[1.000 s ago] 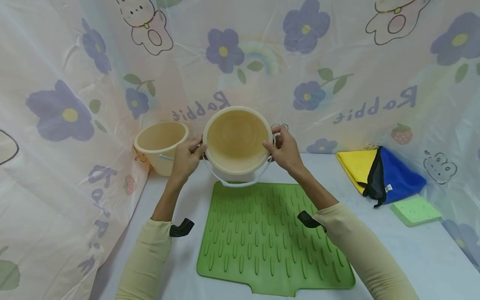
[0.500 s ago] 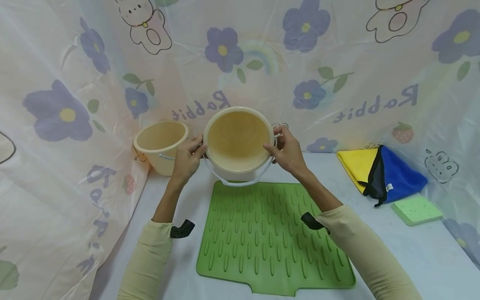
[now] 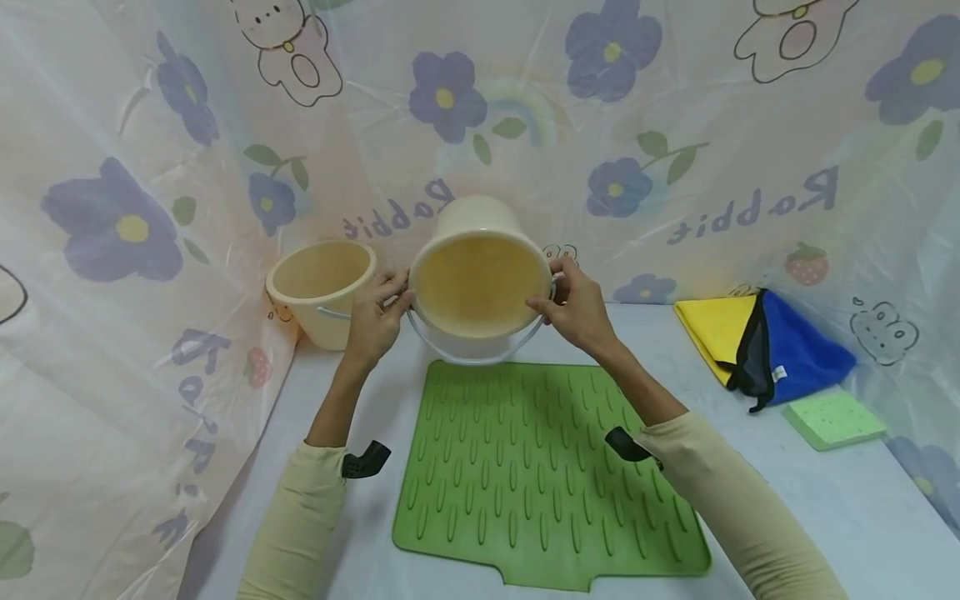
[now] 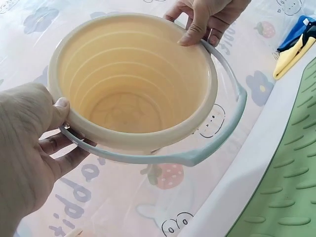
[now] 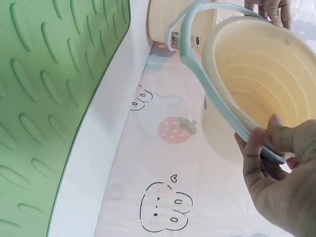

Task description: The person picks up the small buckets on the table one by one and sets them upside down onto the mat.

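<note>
A cream plastic bucket (image 3: 480,292) is held up above the far edge of the green ribbed mat (image 3: 547,475), its mouth tipped toward me. My left hand (image 3: 377,321) grips the rim on the left, thumb on the lip and fingers behind it. On the opposite side my right hand (image 3: 579,307) pinches the rim the same way. The pale blue bail handle (image 4: 197,154) hangs loose below the mouth in the head view. Inside, the bucket (image 4: 128,74) shows ringed walls and a bare bottom in the left wrist view.
A second cream bucket (image 3: 318,287) stands upright at the back left, beside my left hand. At the right lie a folded yellow and blue cloth (image 3: 802,354) and a light green sponge (image 3: 834,419). A printed curtain (image 3: 525,125) closes off the back.
The held bucket has tipped further forward, so its mouth faces lower and its outer side now shows above the rim. Both hands keep their grip in nearly the same place.
</note>
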Action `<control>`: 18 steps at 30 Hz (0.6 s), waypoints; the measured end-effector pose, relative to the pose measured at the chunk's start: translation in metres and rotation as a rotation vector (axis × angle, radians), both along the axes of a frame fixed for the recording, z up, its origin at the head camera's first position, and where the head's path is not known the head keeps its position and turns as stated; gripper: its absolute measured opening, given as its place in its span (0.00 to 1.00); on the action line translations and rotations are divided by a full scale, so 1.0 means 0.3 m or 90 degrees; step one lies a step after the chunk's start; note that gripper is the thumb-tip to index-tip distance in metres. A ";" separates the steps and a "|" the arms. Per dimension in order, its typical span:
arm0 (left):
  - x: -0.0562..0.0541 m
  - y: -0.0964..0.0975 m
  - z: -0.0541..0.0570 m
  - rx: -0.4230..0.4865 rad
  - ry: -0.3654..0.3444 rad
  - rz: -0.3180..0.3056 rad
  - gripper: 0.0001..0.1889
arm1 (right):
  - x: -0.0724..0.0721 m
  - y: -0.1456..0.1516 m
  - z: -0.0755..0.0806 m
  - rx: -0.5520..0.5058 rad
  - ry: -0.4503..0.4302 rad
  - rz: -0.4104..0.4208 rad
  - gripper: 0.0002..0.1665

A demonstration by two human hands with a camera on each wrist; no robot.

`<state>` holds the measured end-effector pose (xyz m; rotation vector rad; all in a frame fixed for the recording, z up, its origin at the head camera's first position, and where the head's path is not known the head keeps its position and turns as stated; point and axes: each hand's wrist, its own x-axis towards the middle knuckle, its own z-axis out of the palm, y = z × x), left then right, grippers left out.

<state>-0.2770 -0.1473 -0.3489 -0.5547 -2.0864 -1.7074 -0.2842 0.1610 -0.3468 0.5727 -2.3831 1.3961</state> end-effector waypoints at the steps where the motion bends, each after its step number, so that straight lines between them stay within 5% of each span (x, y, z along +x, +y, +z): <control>1: 0.001 0.000 0.000 0.002 0.002 -0.002 0.22 | 0.002 0.000 -0.001 0.000 -0.004 0.001 0.24; 18: 0.012 -0.018 -0.041 -0.006 0.085 -0.017 0.17 | 0.010 0.019 -0.028 0.016 -0.041 0.015 0.22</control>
